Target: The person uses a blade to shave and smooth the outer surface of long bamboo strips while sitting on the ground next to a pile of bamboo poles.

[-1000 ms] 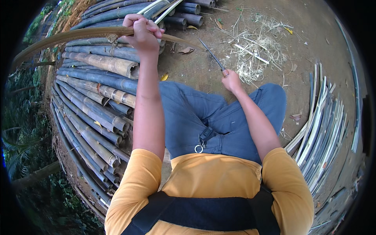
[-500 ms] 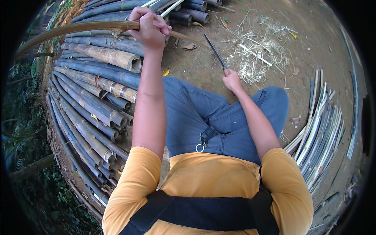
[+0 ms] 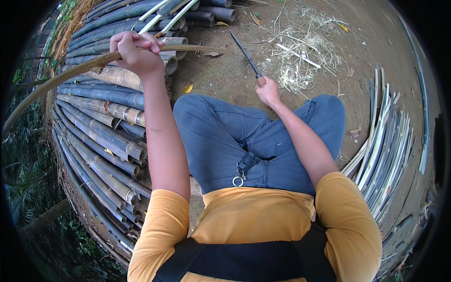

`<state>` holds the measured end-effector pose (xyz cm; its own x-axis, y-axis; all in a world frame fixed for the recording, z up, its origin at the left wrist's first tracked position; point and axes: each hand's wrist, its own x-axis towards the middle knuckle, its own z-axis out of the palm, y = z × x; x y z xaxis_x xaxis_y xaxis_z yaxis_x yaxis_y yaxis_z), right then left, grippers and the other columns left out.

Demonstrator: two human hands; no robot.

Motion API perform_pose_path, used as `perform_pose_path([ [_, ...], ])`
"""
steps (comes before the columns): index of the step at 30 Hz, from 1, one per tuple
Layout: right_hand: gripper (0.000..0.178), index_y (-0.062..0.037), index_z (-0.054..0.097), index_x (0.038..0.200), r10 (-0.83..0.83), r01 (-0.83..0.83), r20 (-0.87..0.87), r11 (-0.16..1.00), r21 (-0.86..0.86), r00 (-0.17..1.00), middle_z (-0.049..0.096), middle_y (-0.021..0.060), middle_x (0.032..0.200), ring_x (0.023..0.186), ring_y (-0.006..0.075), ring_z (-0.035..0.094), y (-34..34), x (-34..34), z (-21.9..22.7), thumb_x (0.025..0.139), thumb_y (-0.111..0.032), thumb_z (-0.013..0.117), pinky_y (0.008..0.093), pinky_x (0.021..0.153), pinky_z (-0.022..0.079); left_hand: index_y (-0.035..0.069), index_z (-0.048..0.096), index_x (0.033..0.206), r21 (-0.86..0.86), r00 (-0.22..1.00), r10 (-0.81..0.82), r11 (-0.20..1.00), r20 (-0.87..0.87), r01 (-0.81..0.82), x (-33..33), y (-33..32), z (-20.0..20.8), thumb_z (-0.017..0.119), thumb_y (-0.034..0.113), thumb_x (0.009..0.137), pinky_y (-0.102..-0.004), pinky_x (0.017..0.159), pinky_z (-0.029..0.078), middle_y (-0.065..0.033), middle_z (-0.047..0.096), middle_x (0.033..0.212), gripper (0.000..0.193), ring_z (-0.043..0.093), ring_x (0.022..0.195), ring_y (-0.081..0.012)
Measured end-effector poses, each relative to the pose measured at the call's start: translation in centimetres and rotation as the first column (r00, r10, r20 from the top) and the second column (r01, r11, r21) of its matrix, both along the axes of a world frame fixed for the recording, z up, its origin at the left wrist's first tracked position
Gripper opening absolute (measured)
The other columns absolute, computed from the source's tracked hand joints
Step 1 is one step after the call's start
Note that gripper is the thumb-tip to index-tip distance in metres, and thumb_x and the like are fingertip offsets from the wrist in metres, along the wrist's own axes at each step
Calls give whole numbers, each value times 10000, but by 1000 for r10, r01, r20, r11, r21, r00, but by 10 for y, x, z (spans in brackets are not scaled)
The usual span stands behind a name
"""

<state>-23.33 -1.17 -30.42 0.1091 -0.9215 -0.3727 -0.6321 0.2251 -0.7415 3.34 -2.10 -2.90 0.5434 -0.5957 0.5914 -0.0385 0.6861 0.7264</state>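
Raised at the upper left, my left hand [image 3: 138, 52] is closed around a long bamboo strip [image 3: 70, 72]. The strip bends away to the left rim, and its thin end reaches right past my fist. My right hand [image 3: 268, 91] grips the handle of a long dark-bladed knife [image 3: 245, 54] above my right thigh. Its blade points away from me and slightly left, its tip close to the strip's thin end. Whether the two touch I cannot tell.
Cut bamboo poles [image 3: 112, 96] lie stacked along the left and far left. Pale shavings [image 3: 307, 56] are heaped on the dirt ahead. A bundle of split bamboo strips [image 3: 385, 155] lies to the right, with a long thin pole [image 3: 423, 108] beyond it.
My left hand has moved left and a little nearer, carrying the strip; more of its thin end now shows right of the fist. My right hand and the knife have shifted slightly left.
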Motion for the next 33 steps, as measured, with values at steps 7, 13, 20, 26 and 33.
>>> perform_pose_path([
  [7,190,-78,648,969,-37,34,50,998,58,998,704,211,919,918,408,674,-4,-3,-21,815,-189,647,488,797,517,33,462,771,46,999,34,998,-25,-33,10,0,2,421,128,858,-349,375,426,-71,404,495,136,359,349,-175],
  [13,179,-82,654,973,-30,26,128,999,35,991,703,218,943,926,424,668,-6,0,-18,834,-195,645,494,799,515,72,478,732,112,995,36,993,-97,-25,22,-1,0,425,186,853,-327,381,402,-41,405,503,174,359,357,-171],
  [20,218,-117,646,1092,79,-80,50,996,30,996,707,211,1013,963,427,669,2,4,15,943,-257,571,525,828,518,86,488,669,164,988,112,982,-108,-93,36,10,-5,418,264,788,-314,407,367,-12,401,501,225,369,391,-158],
  [26,243,-111,650,1103,-26,18,86,996,90,996,704,202,1047,996,418,671,-7,0,-3,985,-289,535,515,843,523,80,491,651,169,994,83,983,-76,-70,33,5,-2,413,263,773,-315,430,360,-4,406,490,233,357,393,-156],
  [33,236,-126,648,1123,-41,38,18,987,158,999,701,198,1064,1024,398,668,-7,-5,-11,976,-284,552,501,877,520,74,502,650,175,997,57,983,-53,-47,28,7,1,415,248,773,-316,435,364,-4,409,509,230,355,394,-155],
])
